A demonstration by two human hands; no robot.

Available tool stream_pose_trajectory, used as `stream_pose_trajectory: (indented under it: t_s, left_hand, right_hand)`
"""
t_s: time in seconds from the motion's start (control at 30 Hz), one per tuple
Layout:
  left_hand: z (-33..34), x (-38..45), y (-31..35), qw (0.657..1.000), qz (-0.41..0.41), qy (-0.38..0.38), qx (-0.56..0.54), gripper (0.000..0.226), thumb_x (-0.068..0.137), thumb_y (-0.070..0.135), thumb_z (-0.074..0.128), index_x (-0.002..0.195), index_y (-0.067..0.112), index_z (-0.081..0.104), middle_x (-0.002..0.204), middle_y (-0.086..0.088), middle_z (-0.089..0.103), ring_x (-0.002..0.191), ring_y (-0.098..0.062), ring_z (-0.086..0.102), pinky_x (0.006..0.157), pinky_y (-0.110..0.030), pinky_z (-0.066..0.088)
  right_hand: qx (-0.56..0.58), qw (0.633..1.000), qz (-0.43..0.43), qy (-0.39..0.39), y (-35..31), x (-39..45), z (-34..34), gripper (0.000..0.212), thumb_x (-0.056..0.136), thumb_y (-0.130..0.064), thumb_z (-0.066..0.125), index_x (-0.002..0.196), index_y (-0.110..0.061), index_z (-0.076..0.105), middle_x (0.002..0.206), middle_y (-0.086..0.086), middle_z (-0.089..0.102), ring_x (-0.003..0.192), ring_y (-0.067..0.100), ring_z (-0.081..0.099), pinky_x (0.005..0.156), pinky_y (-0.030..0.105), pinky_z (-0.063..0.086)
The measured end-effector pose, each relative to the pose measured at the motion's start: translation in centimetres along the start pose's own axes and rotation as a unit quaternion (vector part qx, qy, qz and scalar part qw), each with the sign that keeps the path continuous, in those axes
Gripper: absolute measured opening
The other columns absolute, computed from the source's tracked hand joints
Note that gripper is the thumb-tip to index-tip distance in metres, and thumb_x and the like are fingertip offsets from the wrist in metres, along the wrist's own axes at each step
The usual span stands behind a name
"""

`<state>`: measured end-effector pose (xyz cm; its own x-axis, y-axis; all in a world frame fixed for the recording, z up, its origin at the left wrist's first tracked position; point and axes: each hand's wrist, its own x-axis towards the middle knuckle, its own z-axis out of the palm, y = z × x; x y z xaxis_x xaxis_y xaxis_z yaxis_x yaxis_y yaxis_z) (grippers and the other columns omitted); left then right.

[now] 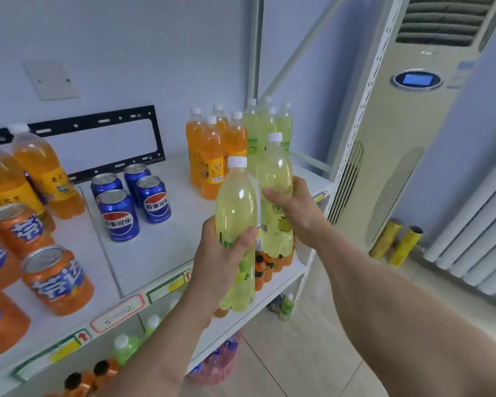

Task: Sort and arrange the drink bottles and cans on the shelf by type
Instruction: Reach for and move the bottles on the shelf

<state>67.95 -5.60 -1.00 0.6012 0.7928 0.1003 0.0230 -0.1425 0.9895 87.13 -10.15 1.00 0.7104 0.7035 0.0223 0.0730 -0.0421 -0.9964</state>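
Observation:
My left hand (222,253) grips a pale green drink bottle (235,207) with a white cap, held upright in front of the shelf edge. Beside it my right hand (295,209) grips a second green bottle (275,179) of the same kind, a little higher and further right. On the white top shelf (161,245) behind them stand several green bottles (265,121) at the back right, with several orange bottles (212,150) just left of them. Several blue cola cans (132,196) sit mid-shelf. Orange soda cans (55,277) and two orange bottles (38,167) are at the left.
A black metal bracket (98,133) hangs on the wall behind the shelf. Lower shelves hold more bottles (269,262). A tall air conditioner (398,133) stands right of the shelf, with yellow rolls (395,242) and a white radiator (476,233) beyond it.

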Motion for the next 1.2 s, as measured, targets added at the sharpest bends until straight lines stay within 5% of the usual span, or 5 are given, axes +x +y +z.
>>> stream_pose_trajectory:
  t_s: [0.3,0.47,0.67,0.93,1.2]
  left_hand:
    - [11.2,10.6,-1.3,0.999,0.033,0.035,-0.01,0.068,0.074,0.063,0.071,0.132,0.037,0.047,0.114,0.02,0.065,0.101,0.004,0.063,0.085,-0.027,0.052]
    - [19.6,15.6,-1.2,0.992,0.009,0.123,-0.004,0.066,0.075,0.06,0.07,0.132,0.035,0.047,0.112,0.022,0.062,0.098,0.008,0.06,0.087,-0.027,0.051]
    - [26.9,19.7,0.5,0.972,-0.033,0.232,0.017,0.053,0.081,0.048,0.071,0.127,0.034,0.048,0.103,0.022,0.063,0.092,0.005,0.062,0.075,-0.022,0.05]
    - [29.9,22.4,1.1,0.951,-0.045,0.305,0.007,0.079,0.065,0.059,0.073,0.133,0.028,0.047,0.113,0.014,0.065,0.102,-0.004,0.063,0.091,-0.036,0.053]
    - [30.3,23.9,0.4,0.941,-0.036,0.336,0.008,0.057,0.08,0.039,0.075,0.129,0.03,0.047,0.109,0.016,0.064,0.094,0.004,0.063,0.079,-0.024,0.051]
  right_hand:
    - [-0.004,0.998,-0.036,-0.047,1.7,13.7,-7.8,0.08,0.069,-0.04,0.088,0.13,-0.017,0.042,0.117,0.0,0.066,0.101,0.02,0.069,0.084,0.048,0.058]
    - [-0.014,0.995,-0.038,-0.092,2.1,21.8,-13.4,0.07,0.077,-0.027,0.083,0.129,-0.021,0.038,0.108,-0.006,0.063,0.093,0.013,0.067,0.076,0.036,0.058]
    - [-0.034,0.987,-0.026,-0.157,1.9,29.6,-18.0,0.076,0.074,-0.03,0.084,0.132,-0.024,0.036,0.107,-0.003,0.063,0.092,0.021,0.068,0.072,0.042,0.058]
    - [-0.004,0.977,-0.007,-0.214,3.5,33.9,-18.7,0.078,0.076,-0.024,0.084,0.135,-0.024,0.033,0.112,-0.001,0.063,0.094,0.022,0.068,0.071,0.039,0.059]
    - [0.002,0.973,-0.007,-0.232,4.5,35.1,-18.6,0.077,0.078,-0.025,0.082,0.136,-0.025,0.031,0.112,-0.006,0.059,0.094,0.013,0.064,0.072,0.033,0.058]
